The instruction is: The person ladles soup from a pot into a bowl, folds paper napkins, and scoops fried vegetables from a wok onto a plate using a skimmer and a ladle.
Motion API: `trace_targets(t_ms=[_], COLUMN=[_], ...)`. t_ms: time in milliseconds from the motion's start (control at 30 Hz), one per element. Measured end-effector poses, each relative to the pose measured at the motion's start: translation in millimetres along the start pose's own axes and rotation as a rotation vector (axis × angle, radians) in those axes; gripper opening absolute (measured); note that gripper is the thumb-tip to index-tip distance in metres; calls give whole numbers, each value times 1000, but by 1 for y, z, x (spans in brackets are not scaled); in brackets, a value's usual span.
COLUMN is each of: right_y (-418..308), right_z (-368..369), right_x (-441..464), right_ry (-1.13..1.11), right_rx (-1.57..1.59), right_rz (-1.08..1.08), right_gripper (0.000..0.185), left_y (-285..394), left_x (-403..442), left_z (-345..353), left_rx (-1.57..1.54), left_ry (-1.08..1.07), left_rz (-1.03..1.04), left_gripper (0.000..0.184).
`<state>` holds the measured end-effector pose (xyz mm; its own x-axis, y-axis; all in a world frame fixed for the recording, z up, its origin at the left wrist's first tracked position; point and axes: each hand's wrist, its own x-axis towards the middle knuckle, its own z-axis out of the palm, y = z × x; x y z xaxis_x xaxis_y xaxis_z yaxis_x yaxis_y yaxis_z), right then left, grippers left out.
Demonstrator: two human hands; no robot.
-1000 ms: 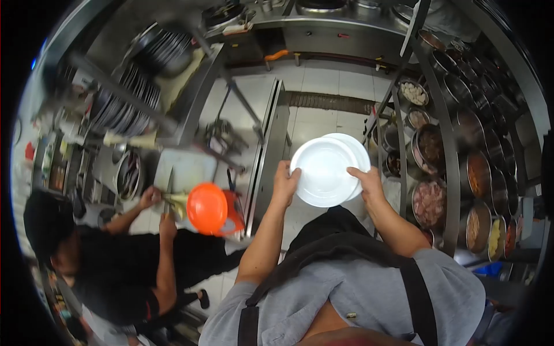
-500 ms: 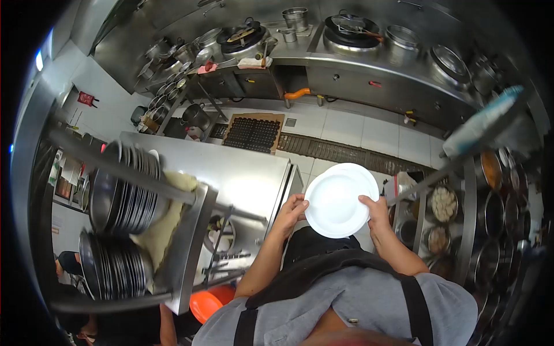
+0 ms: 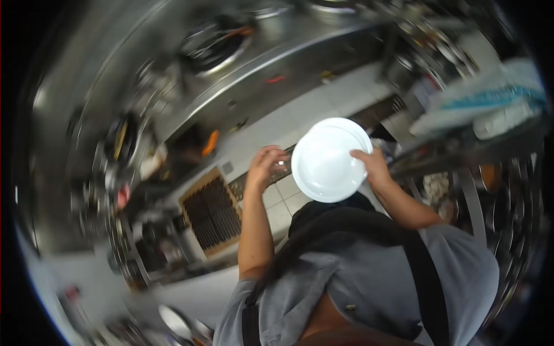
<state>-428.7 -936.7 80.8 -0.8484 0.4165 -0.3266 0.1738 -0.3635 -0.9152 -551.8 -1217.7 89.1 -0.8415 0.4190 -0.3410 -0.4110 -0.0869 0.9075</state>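
Observation:
Two white plates (image 3: 326, 167), one overlapping the other, are held in front of my body. My right hand (image 3: 372, 166) grips their right edge, with the thumb on the upper face and the other fingers hidden beneath. To the left of the plates, my left hand (image 3: 268, 166) is off the rim with its fingers apart and nothing in it. A small gap lies between that hand and the plates.
A steel cooking range with a wok (image 3: 216, 49) runs across the back. A black mat (image 3: 212, 216) lies on the tiled floor at left. At right are a shelf with a plastic-wrapped bundle (image 3: 490, 101) and several food containers.
The view has swung to the right and blurred. My left hand has let go of the plates and moved away to the left. My right hand still holds them.

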Motion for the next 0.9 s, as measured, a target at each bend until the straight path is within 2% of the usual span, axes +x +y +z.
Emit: trace_targets(t_ms=[33, 100, 133, 167, 200, 233, 267, 300, 333, 367, 467, 567, 600, 667, 733, 767, 800, 900], right_y=[-6, -11, -14, -16, -19, -29, -30, -27, -27, -28, -56, -64, -58, -65, -81, -86, -92, -83], right_z=[-6, -14, -20, -24, -27, -35, -38, -39, -44, -48, -56, -71, -80, -88, -87, -89, -93, -104], right_x=[12, 38, 56, 70, 85, 111, 130, 143, 153, 162, 207, 237, 244, 255, 255, 255, 256, 261], right_ry=[65, 180, 227, 274, 326, 376, 415, 456, 491, 537, 641, 819, 861, 990, 1084, 1157, 1231, 1366], right_rx=[-4, 23, 37, 82, 129, 131, 143, 157, 165, 182, 267, 319, 335, 344, 367, 372, 383, 504], right_rz=[10, 20, 10, 24, 40, 7, -14, -20, -28, -20, -79, -72, -85, -140, -171, -141, -116, -152], right_gripper=[34, 36, 36, 36, 37, 37, 36, 36, 35, 35, 33, 36, 36, 40, 42, 41, 40, 40], left_y=[-5, -59, -100, -108, -99, -133, -161, -187, -257, -274, -249, -204, -179, -97, -3, 25, 45, 64], left_x=[35, 109, 142, 147, 140, 151, 155, 160, 170, 169, 237, 358, 410, 509, 569, 591, 614, 656], left_z=[-9, -63, -105, -114, -107, -142, -170, -197, -238, -243, -227, -211, -198, -127, -5, 48, 102, 251], left_rx=[81, 340, 761, 907, 812, 778, 1300, 1777, 1345, 1381, 1443, 1392, 1344, 1196, 1324, 1263, 1196, 1108], left_ry=[78, 163, 177, 194, 216, 185, -228, -504, -299, -296, -331, -319, -297, -282, -375, -463, -553, -775], left_rz=[-22, -94, -90, -95, -405, -470, -256, 167, -284, -317, -236, -78, -31, -206, -61, 49, 163, 213], left_gripper=[33, 33, 32, 31, 39, 36, 33, 30, 32, 33, 34, 36, 36, 40, 40, 40, 40, 40])
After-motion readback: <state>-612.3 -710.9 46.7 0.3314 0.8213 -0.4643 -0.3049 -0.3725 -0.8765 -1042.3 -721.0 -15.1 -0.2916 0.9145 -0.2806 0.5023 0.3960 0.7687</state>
